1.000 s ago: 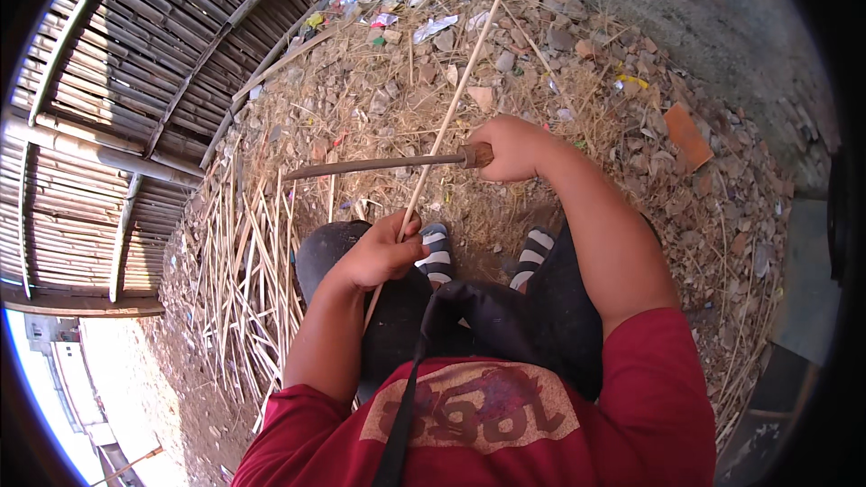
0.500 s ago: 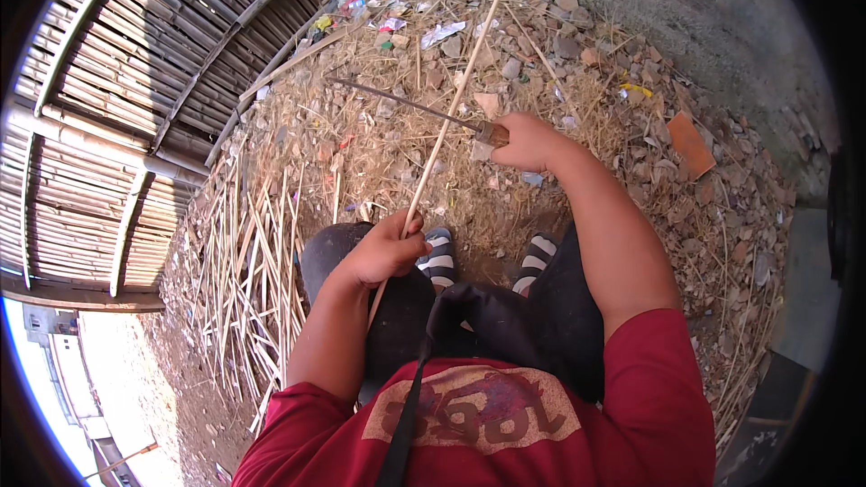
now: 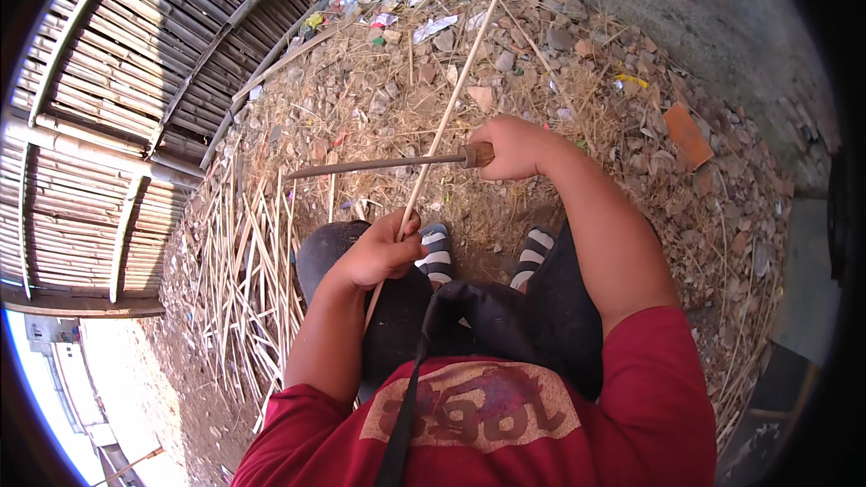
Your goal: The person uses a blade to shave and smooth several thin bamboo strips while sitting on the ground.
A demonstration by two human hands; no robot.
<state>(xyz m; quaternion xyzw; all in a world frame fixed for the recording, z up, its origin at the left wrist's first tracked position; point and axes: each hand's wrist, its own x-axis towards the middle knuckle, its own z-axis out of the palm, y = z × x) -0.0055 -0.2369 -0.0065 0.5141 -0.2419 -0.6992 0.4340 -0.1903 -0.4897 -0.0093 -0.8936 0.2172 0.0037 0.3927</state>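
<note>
1. Rubble and dry straw cover the ground [image 3: 492, 263] in the head view; a slatted bamboo wall [image 3: 99, 81] stands to the left and a brick wall [image 3: 713, 36] curves along the upper right; an orange tile [image 3: 687, 135] lies out on the right, and a heap of thin sticks [image 3: 248, 280] lies near the left knee [image 3: 327, 248].

2. From where I stand, the left hand [image 3: 383, 252] is closed round a long pale stick [image 3: 460, 86], gripping its lower part; the stick slants up and away over the rubble, its near end running down by the left thigh.

3. The right hand [image 3: 514, 149] is wrapped round the wooden handle [image 3: 478, 155] of a long knife [image 3: 379, 165]; the dark blade points left and crosses the stick beyond the left hand; whether the two touch, I cannot tell.

4. The stick looks light and fairly stiff, perhaps springy at the far end and prone to splinters; I'd hold it low, clear of the blade; the knife looks heavier and rigid, safest by its handle.
</note>
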